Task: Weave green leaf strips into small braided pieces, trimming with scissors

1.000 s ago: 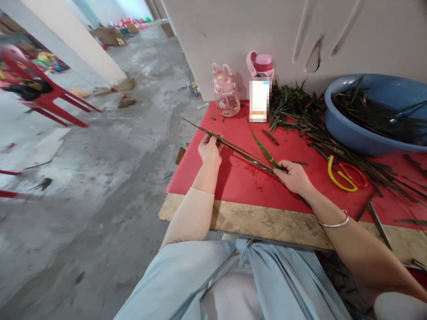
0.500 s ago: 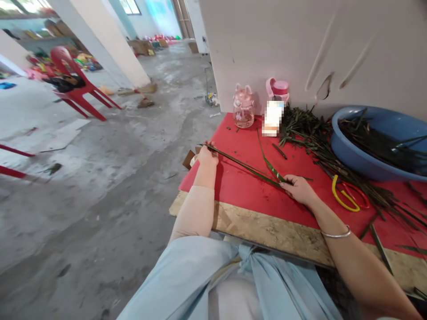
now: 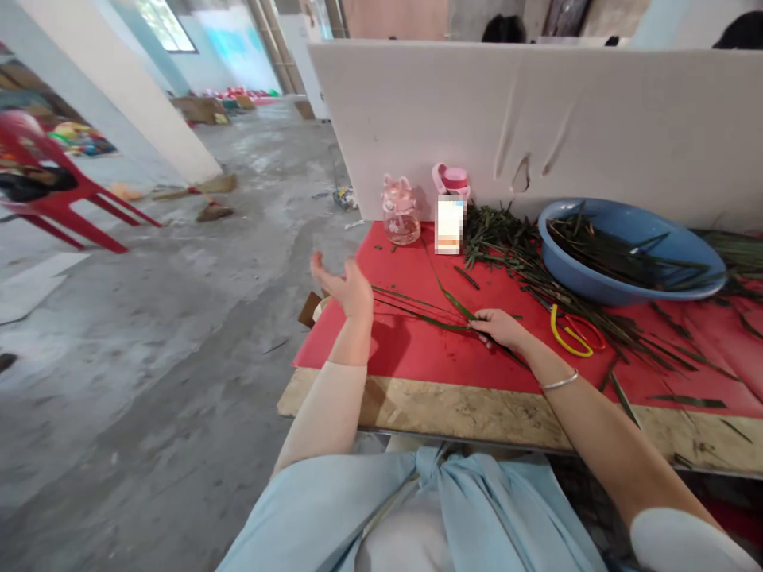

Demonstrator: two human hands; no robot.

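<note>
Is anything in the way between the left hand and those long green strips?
Nothing visible is. The left hand is open, right by the strips, though I can't tell if they touch. The scissors lie away, past the right hand.

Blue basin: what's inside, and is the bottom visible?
Dark green leaf strips lie heaped in the blue basin, some reaching up its side. They hide the bottom, so I can't tell what, if anything, is beneath them.

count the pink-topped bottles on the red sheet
2. The bottle with ears stands near the far left corner of the red sheet; the bottle with a pink strap is just right of it, mostly hidden behind a pixelated object.
</note>
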